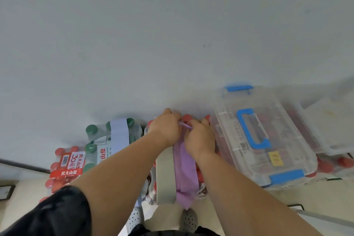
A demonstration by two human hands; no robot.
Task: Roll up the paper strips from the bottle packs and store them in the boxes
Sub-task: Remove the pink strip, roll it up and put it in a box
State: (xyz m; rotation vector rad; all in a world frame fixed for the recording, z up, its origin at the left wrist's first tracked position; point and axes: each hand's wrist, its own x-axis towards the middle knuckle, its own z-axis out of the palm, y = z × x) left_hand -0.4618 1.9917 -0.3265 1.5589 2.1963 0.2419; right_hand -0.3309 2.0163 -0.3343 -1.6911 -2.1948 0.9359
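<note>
The purple paper strip (pixel 184 168) is draped lengthwise over the top of a shrink-wrapped pack of red-capped bottles (pixel 200 175). Its near end hangs off the pack's front edge. Both hands are at its far end. The left hand (pixel 166 126) and right hand (pixel 200 138) have their fingers curled in and pinch the strip, and a thin bunched bit of purple shows between them. Can't really tell how much of it is rolled, the knuckles hide that part.

Touching the purple strip on its left is a grey strip (pixel 164 174), lying the same way over the same pack. Further left of the purple strip is a pack of green-capped bottles (pixel 92 130) with a pale blue strip (pixel 119 136) over its top. Further left again and nearer the person is another red-capped pack with a red printed label (pixel 67 165).

Just right of the purple strip is a clear plastic box (pixel 287 136), lid on, with a blue handle (pixel 251 128), blue latches and a small yellow label (pixel 275 158). It seems to sit on more red-capped bottles. A second clear box (pixel 325 130) is beyond that, well to the right of the strip.

Behind the strip's far end it's all plain pale wall (pixel 172 34). Below its near end you can see white perforated shoes (pixel 188 218) on a light floor (pixel 249 197).
</note>
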